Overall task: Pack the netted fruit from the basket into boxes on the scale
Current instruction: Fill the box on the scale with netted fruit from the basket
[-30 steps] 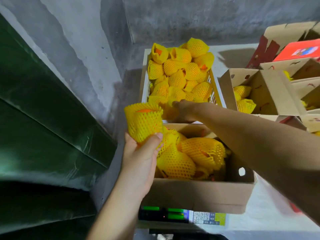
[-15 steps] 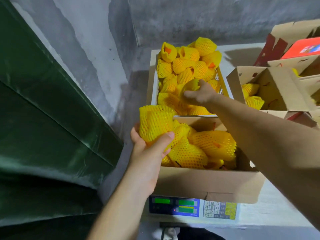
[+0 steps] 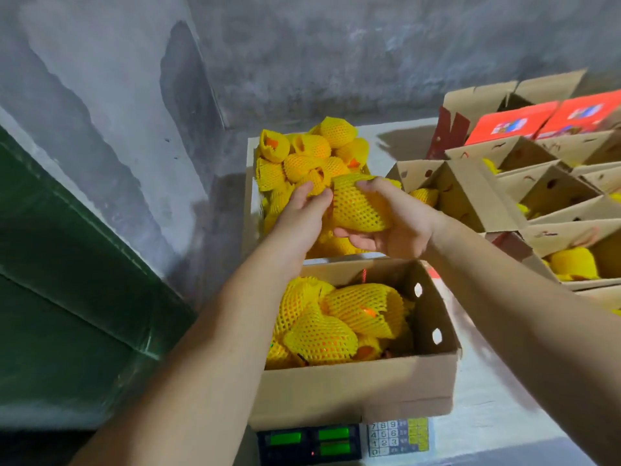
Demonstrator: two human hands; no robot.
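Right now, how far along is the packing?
Done: several netted fruit lie in the box on the scale. In hand: the right hand holds one netted fruit above the basket; the left hand reaches in. Left: the basket is well stocked.
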